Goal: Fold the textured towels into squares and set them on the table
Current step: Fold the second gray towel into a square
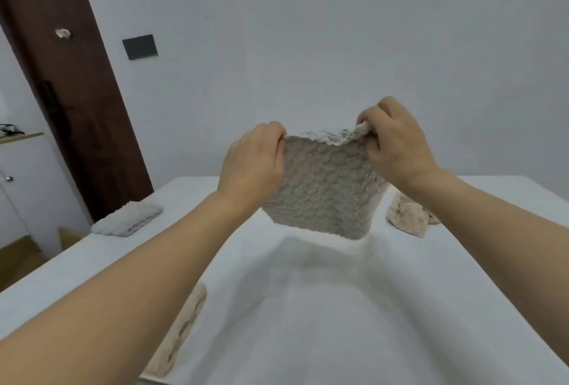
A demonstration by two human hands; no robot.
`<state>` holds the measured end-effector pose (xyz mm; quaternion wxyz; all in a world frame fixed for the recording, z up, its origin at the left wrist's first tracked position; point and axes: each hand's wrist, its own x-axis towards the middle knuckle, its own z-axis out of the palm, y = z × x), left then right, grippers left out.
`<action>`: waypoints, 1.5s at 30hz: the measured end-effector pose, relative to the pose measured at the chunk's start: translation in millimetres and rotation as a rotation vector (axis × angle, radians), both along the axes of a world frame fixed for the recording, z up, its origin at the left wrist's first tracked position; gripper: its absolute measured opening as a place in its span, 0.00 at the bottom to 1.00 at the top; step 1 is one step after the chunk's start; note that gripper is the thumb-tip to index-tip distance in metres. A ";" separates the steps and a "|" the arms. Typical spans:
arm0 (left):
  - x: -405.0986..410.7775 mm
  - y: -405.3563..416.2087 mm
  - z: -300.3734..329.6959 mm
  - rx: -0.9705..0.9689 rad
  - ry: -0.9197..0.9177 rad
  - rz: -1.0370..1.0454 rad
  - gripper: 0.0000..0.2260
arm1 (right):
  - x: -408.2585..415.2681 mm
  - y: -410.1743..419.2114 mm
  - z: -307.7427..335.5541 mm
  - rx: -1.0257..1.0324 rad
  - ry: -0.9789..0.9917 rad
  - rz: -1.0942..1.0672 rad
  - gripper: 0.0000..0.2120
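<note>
A beige textured towel (323, 187) hangs in the air above the white table (323, 307), doubled over into a rough square. My left hand (252, 166) pinches its upper left corner. My right hand (394, 141) pinches the upper right corner, where the layers bunch a little. A white folded towel (127, 218) lies at the table's left edge. A pinkish folded towel (181, 332) shows near the front, partly hidden under my left forearm. A crumpled pinkish towel (408, 218) lies at the right, partly behind my right arm.
A grey wall stands behind the table. A dark brown door (70, 92) is at the left, with a black wall plate (140, 46) beside it. A white cabinet (18, 187) and wooden floor (18, 258) lie left of the table.
</note>
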<state>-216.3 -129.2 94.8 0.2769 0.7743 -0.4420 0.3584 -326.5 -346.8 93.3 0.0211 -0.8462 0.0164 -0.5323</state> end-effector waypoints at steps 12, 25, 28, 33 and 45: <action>-56.8 28.6 -127.4 0.989 0.744 -0.278 0.11 | -49.3 -15.4 -104.2 0.642 1.454 -0.062 0.09; 6.9 15.5 -130.8 0.621 0.816 -0.059 0.04 | -13.8 -11.2 -113.1 0.894 1.154 -0.161 0.13; 22.5 2.4 -151.0 0.515 0.729 0.078 0.06 | 7.0 -0.9 -127.7 0.785 0.995 -0.267 0.12; 26.2 8.9 -209.3 0.175 0.623 0.204 0.07 | 16.6 10.2 -197.9 0.604 0.600 -0.325 0.03; 52.1 0.4 -211.7 0.068 0.743 0.262 0.05 | 41.1 -23.4 -215.6 0.595 0.560 -0.459 0.11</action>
